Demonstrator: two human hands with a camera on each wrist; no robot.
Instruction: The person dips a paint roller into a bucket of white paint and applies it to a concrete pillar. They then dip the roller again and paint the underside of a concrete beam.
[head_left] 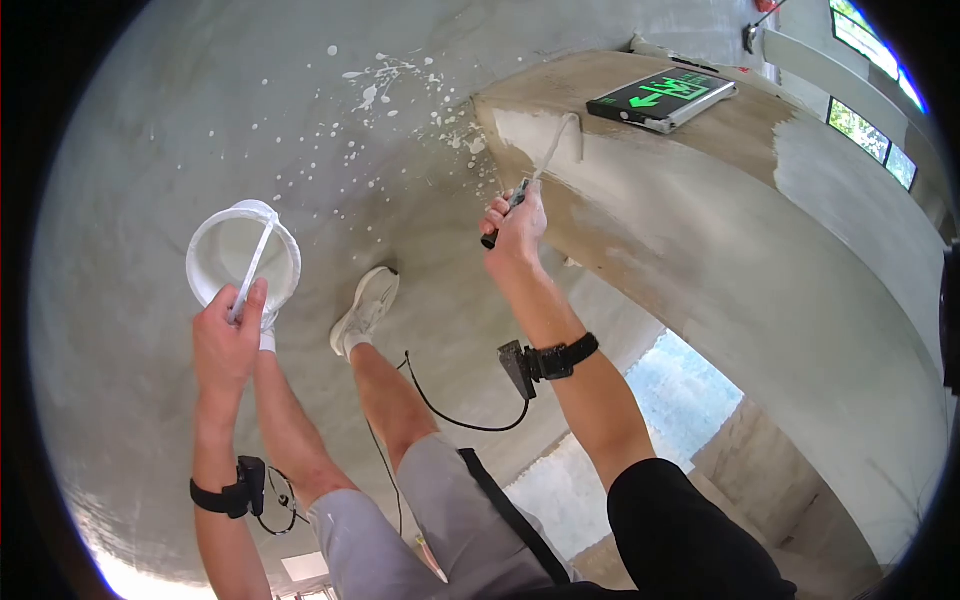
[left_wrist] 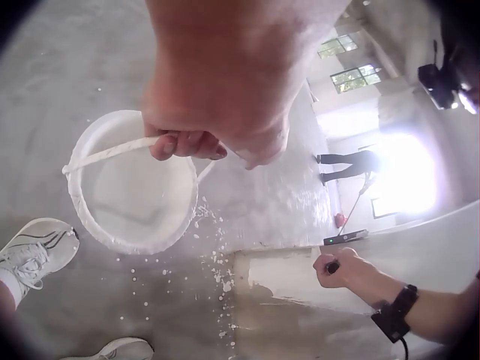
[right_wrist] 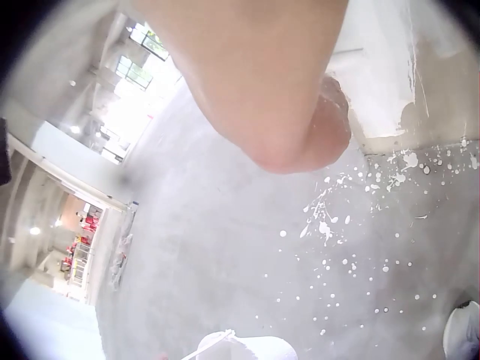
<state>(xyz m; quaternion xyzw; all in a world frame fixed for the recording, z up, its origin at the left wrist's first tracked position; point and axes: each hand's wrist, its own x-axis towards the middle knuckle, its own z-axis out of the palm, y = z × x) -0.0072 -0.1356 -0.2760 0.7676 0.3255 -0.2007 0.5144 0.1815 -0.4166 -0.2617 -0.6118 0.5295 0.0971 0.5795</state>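
A white bucket (head_left: 196,262) hangs below my left hand (head_left: 228,340), whose fingers are curled round its white bail handle (head_left: 254,262). Pale liquid (left_wrist: 135,187) shows inside it in the left wrist view. Farther forward, my right hand (head_left: 520,225) grips a tool by its black handle (head_left: 490,240). The tool's thin, white-smeared end (head_left: 553,150) overlaps a white patch low on the wall (head_left: 620,180), just left of the exit sign. From the frames I cannot tell what kind of tool it is. In the right wrist view the hand (right_wrist: 300,142) hides it.
A green-lit exit sign (head_left: 660,98) sits on the wall. White splatters (head_left: 378,90) dot the grey floor (head_left: 300,130) near the wall's corner. My shoe (head_left: 367,305) stands right of the bucket, and a cable (head_left: 450,425) hangs from my right wrist. Another person's legs (left_wrist: 345,165) appear farther off.
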